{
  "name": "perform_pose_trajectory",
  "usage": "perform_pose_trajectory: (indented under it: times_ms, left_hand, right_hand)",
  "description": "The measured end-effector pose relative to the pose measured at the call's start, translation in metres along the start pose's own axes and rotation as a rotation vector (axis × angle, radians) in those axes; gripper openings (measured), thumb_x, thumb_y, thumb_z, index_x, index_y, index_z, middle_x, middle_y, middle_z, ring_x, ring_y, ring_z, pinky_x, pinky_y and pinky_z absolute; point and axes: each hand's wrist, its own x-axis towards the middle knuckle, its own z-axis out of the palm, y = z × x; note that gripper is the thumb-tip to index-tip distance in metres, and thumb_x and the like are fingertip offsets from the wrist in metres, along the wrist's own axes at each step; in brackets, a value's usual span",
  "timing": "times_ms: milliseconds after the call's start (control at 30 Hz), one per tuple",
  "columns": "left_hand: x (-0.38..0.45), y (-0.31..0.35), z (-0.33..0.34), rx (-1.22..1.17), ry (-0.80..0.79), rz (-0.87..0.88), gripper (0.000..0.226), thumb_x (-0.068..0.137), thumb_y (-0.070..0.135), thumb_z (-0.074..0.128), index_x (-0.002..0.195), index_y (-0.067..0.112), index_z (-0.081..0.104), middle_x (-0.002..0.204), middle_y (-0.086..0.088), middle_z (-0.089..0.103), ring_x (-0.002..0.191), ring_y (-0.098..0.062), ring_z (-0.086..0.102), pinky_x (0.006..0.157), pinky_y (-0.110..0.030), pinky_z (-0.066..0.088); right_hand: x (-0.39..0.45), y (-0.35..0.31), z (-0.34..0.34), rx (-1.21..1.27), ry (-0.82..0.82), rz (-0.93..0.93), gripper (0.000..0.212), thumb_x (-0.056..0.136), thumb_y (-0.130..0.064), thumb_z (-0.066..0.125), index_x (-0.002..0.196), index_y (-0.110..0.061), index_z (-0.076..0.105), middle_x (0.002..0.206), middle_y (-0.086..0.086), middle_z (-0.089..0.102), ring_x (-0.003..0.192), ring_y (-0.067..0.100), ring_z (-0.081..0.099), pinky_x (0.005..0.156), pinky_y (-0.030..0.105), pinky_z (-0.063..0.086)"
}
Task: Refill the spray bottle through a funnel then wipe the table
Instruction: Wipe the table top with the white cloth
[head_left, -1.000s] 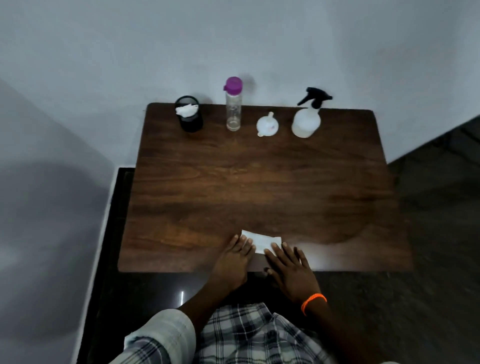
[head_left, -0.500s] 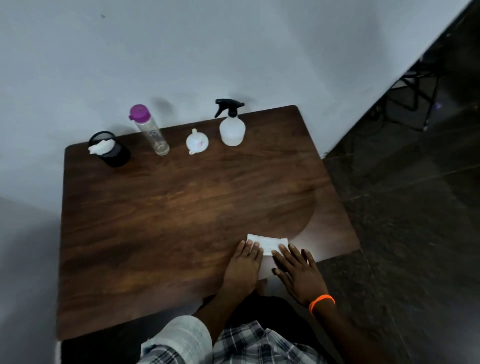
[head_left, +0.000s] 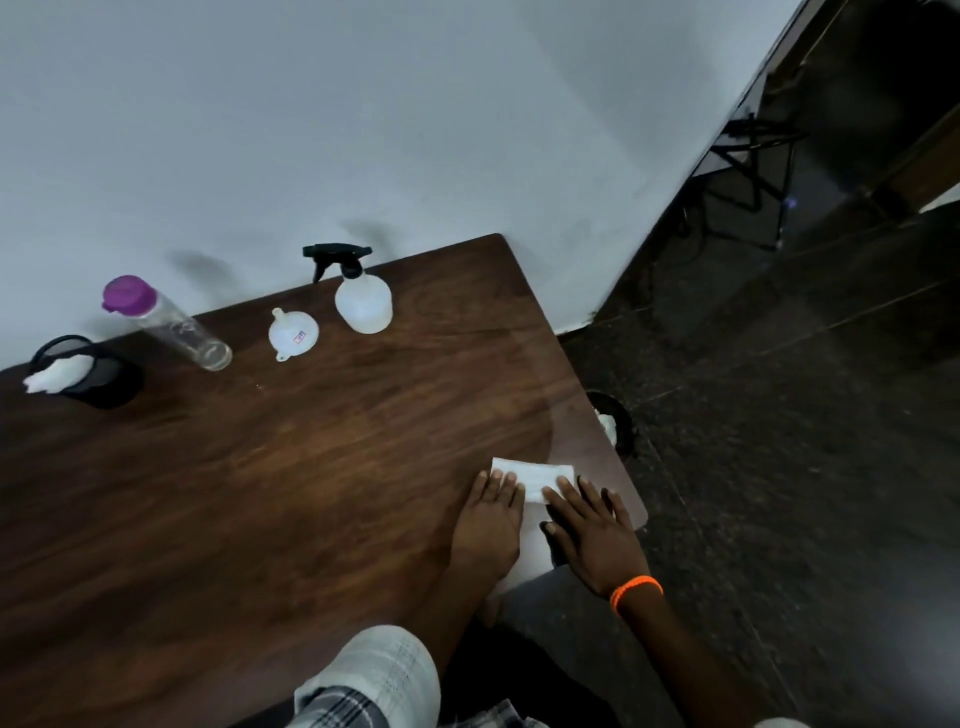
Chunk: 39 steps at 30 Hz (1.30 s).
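Note:
A white folded tissue (head_left: 535, 475) lies flat near the front right corner of the dark wooden table (head_left: 270, 467). My left hand (head_left: 488, 519) and my right hand (head_left: 592, 535) both press on it with straight fingers. Along the far edge stand a white spray bottle (head_left: 362, 301) with a black trigger head, a white funnel (head_left: 292, 332) resting mouth-down, and a clear water bottle (head_left: 166, 325) with a purple cap.
A black mesh holder (head_left: 98, 376) with white tissues stands at the far left of the table. A black bin (head_left: 615, 423) with white paper sits on the dark floor just past the table's right edge. A white wall runs behind the table.
The camera has swung to the right, so the table now shows at an angle and the floor is in view. Both hands stay flat on the tissue.

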Motion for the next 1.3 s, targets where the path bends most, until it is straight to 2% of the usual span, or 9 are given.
perform_pose_trajectory:
  times_ms: [167, 400, 567, 700, 800, 967, 1100, 1200, 1300]
  left_hand:
    - [0.035, -0.01, -0.018, 0.01, 0.018, -0.025, 0.062, 0.104, 0.029, 0.027, 0.161, 0.008, 0.013, 0.169, -0.013, 0.011, 0.157, -0.03, 0.005, 0.126, -0.047, -0.004]
    - [0.043, -0.046, -0.034, -0.063, 0.044, -0.133, 0.061, 0.103, 0.028, 0.027, 0.161, 0.012, 0.018, 0.169, -0.009, 0.016, 0.157, -0.026, 0.009, 0.127, -0.045, -0.001]
    - [0.011, -0.087, -0.024, -0.126, 0.047, -0.225, 0.08, 0.087, 0.036, -0.001, 0.16, 0.012, 0.023, 0.167, -0.009, 0.021, 0.156, -0.025, 0.014, 0.127, -0.043, -0.002]
    - [-0.027, -0.11, -0.008, -0.181, 0.077, -0.264, 0.071, 0.086, 0.035, 0.023, 0.146, 0.012, 0.053, 0.153, -0.009, 0.049, 0.146, -0.024, 0.041, 0.126, -0.042, 0.01]
    - [-0.054, -0.117, 0.017, -0.213, 0.041, -0.212, 0.057, 0.083, 0.028, 0.04, 0.13, 0.014, 0.069, 0.138, -0.006, 0.065, 0.132, -0.023, 0.058, 0.123, -0.042, 0.01]
    - [-0.074, -0.122, 0.027, -0.201, 0.025, -0.155, 0.066, 0.081, 0.036, 0.037, 0.135, 0.011, 0.064, 0.143, -0.009, 0.06, 0.137, -0.026, 0.053, 0.117, -0.046, 0.016]
    - [-0.062, -0.143, 0.014, -0.2, 0.028, -0.169, 0.091, 0.08, 0.049, 0.005, 0.159, 0.007, 0.024, 0.167, -0.011, 0.016, 0.157, -0.027, 0.01, 0.123, -0.045, -0.009]
    - [-0.05, -0.175, -0.004, -0.231, 0.075, -0.217, 0.099, 0.074, 0.048, -0.012, 0.161, 0.008, 0.017, 0.169, -0.009, 0.01, 0.157, -0.025, 0.003, 0.122, -0.041, -0.018]
    - [-0.048, -0.218, -0.014, -0.209, 0.061, -0.253, 0.104, 0.068, 0.046, -0.018, 0.162, 0.013, 0.013, 0.17, -0.006, 0.005, 0.157, -0.022, -0.001, 0.125, -0.041, -0.013]
  right_hand:
    - [0.041, 0.003, -0.019, 0.084, 0.017, 0.044, 0.06, 0.102, -0.062, 0.019, 0.157, -0.042, 0.032, 0.167, -0.012, 0.024, 0.158, 0.017, 0.007, 0.125, 0.045, 0.001]
    - [0.09, -0.032, -0.035, 0.084, 0.027, -0.004, 0.066, 0.101, -0.062, 0.013, 0.16, -0.034, 0.024, 0.17, -0.003, 0.018, 0.159, 0.021, 0.006, 0.126, 0.048, 0.001]
    - [0.101, -0.088, -0.026, 0.103, 0.02, -0.123, 0.069, 0.102, -0.061, 0.024, 0.161, -0.025, 0.028, 0.169, 0.005, 0.019, 0.158, 0.021, 0.009, 0.124, 0.044, -0.005]
    - [0.083, -0.126, -0.01, 0.051, 0.032, -0.201, 0.063, 0.101, -0.055, 0.04, 0.152, -0.019, 0.047, 0.16, 0.008, 0.04, 0.152, 0.022, 0.029, 0.121, 0.049, 0.009]
    - [0.06, -0.143, 0.005, 0.044, 0.033, -0.222, 0.06, 0.103, -0.054, 0.039, 0.152, -0.021, 0.048, 0.161, 0.004, 0.038, 0.154, 0.019, 0.026, 0.122, 0.05, 0.014]
    - [0.057, -0.158, 0.011, 0.012, -0.017, -0.177, 0.062, 0.105, -0.057, 0.028, 0.149, -0.021, 0.051, 0.161, 0.006, 0.038, 0.155, 0.018, 0.023, 0.124, 0.047, 0.012]
    - [0.096, -0.176, -0.003, 0.004, 0.019, -0.165, 0.072, 0.104, -0.06, 0.018, 0.142, -0.014, 0.058, 0.157, 0.011, 0.044, 0.152, 0.022, 0.031, 0.125, 0.04, 0.0]
    - [0.131, -0.197, -0.013, 0.008, 0.031, -0.151, 0.078, 0.104, -0.061, 0.013, 0.138, -0.011, 0.062, 0.151, 0.014, 0.052, 0.145, 0.025, 0.044, 0.124, 0.037, -0.001]
    - [0.159, -0.226, -0.024, -0.007, 0.047, -0.154, 0.068, 0.104, -0.059, 0.022, 0.154, -0.018, 0.044, 0.161, 0.008, 0.039, 0.153, 0.019, 0.03, 0.124, 0.037, -0.005]
